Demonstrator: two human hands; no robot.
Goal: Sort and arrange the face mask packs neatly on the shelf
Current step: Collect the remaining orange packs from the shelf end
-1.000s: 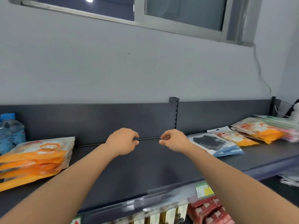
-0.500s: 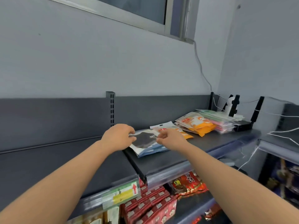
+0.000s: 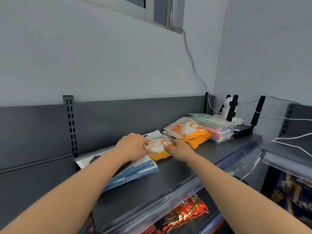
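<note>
Left hand point(image 3: 133, 146) and right hand point(image 3: 179, 148) pinch opposite edges of an orange mask pack point(image 3: 158, 146) on the shelf point(image 3: 185, 169); probably light, floppy, slippery film, best held by the edges

Shelf point(image 3: 177, 176): dark grey, plain.
Centre pack point(image 3: 158, 146): white above, orange below, cartoon print.
Lower-left pack point(image 3: 136, 169): white with pale blue bands and a black panel.
Orange stack point(image 3: 189, 132), right of centre: orange and white, red lettering.
Far-right stack point(image 3: 216, 128): green over pink.
Bottom bags point(image 3: 185, 211): red.
</note>
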